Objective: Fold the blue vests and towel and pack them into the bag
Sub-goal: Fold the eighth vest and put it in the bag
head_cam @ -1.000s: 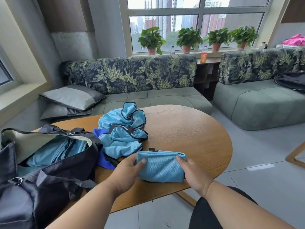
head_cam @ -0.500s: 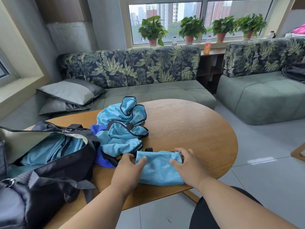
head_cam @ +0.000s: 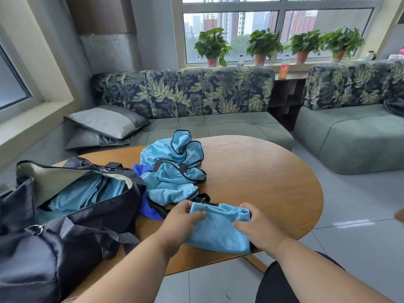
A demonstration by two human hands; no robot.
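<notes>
A folded light-blue vest [head_cam: 219, 229] lies near the front edge of the round wooden table [head_cam: 262, 176]. My left hand [head_cam: 182, 221] grips its left end and my right hand [head_cam: 256, 226] grips its right end, fingers curled into the cloth. Behind it sits a crumpled heap of light-blue vests with dark trim [head_cam: 172, 169], with a dark-blue cloth [head_cam: 148, 207] partly under the heap. On the left stands the open black bag [head_cam: 72, 228], and light-blue fabric [head_cam: 87, 193] shows inside its mouth.
A leaf-patterned sofa [head_cam: 196, 119] with grey cushions [head_cam: 105, 123] runs behind the table. A second sofa [head_cam: 354, 132] stands at the right. Potted plants [head_cam: 262, 44] and a bottle [head_cam: 284, 68] line the window sill. Grey tiled floor lies to the right of the table.
The folded vest went from held up above the table to lying on it. Both hands shifted from flat against its sides to gripping its ends. The camera tilted down slightly.
</notes>
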